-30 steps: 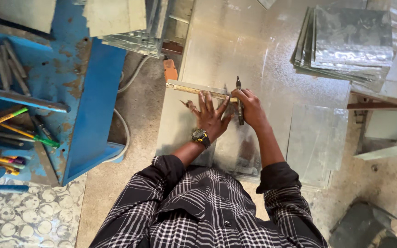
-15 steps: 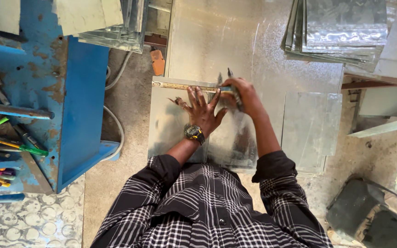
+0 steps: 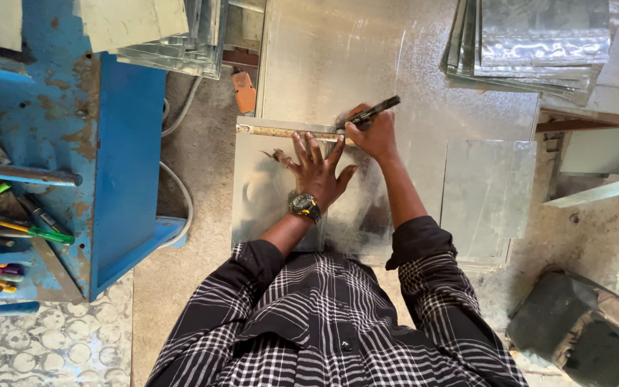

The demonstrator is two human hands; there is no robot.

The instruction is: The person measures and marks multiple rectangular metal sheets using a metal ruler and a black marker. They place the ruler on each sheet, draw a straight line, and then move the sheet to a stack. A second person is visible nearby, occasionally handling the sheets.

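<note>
My left hand [image 3: 317,166], with a wristwatch [image 3: 304,207] on its wrist, lies flat with fingers spread on a shiny metal sheet [image 3: 266,193] and presses a long ruler [image 3: 274,131] against the sheet's far edge. My right hand [image 3: 374,134] grips a dark marker pen [image 3: 374,112] tilted up to the right, its tip at the ruler's right end. The sheet lies on the floor in front of my checked black shirt.
A larger metal sheet [image 3: 338,57] lies beyond. Stacks of cut sheets sit at top right [image 3: 531,43], top left [image 3: 173,43] and to the right [image 3: 488,193]. A blue metal frame [image 3: 123,158] with rods and coloured tools stands left. A dark stool [image 3: 574,330] is lower right.
My right hand has turned the marker from upright to slanted right at the ruler's end. My left hand stays spread on the ruler. The view has shifted slightly downward.
</note>
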